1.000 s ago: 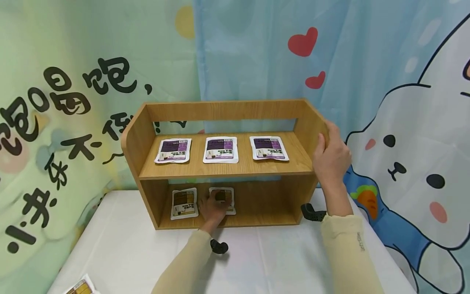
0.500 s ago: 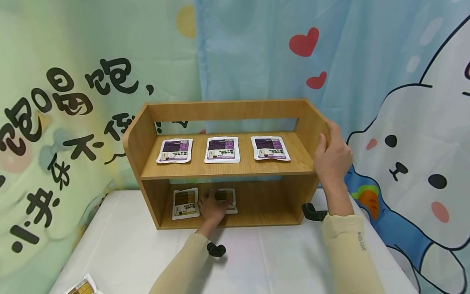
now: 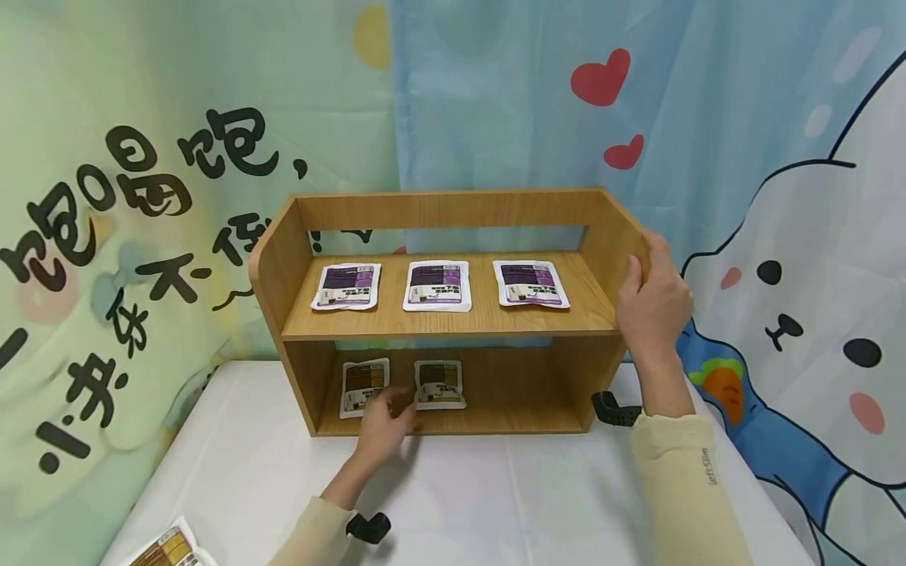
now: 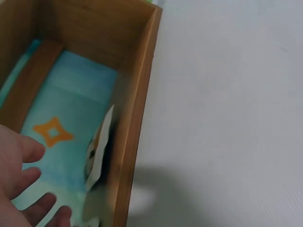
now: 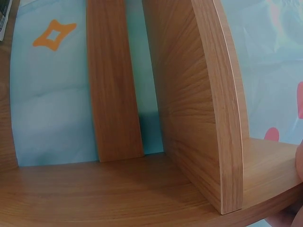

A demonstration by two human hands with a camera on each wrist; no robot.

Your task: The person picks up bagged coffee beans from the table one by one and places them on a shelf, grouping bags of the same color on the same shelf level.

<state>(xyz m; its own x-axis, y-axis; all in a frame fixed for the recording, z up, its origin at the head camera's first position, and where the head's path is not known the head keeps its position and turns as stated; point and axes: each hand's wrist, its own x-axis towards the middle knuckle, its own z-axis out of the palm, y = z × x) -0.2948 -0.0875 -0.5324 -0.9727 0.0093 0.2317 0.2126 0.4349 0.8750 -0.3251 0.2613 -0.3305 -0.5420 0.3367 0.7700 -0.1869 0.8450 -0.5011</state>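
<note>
My right hand (image 3: 654, 303) grips the right side panel of a two-tier wooden shelf (image 3: 453, 326), thumb on the inner face. In front of the lower tier is my left hand (image 3: 382, 428), its fingers spread and loosely bent around nothing. Near its fingertips lie two white-edged packets with brown labels, a left packet (image 3: 364, 381) partly behind the fingers and a right packet (image 3: 439, 385). In the left wrist view, the left hand (image 4: 21, 189) is apart from a packet (image 4: 98, 151) on the lower board. The right wrist view shows only a bit of the right hand (image 5: 300, 165).
On the upper tier sit three purple-labelled packets: a left one (image 3: 347, 287), a middle one (image 3: 437, 286) and a right one (image 3: 531, 284). Another brown-labelled packet (image 3: 170, 549) lies at the front left of the white table (image 3: 481, 503). A printed curtain (image 3: 488, 118) hangs behind.
My left hand has come off the right lower packet and drawn back toward the front left; that packet stays on the lower tier. The right hand keeps its grip on the shelf.
</note>
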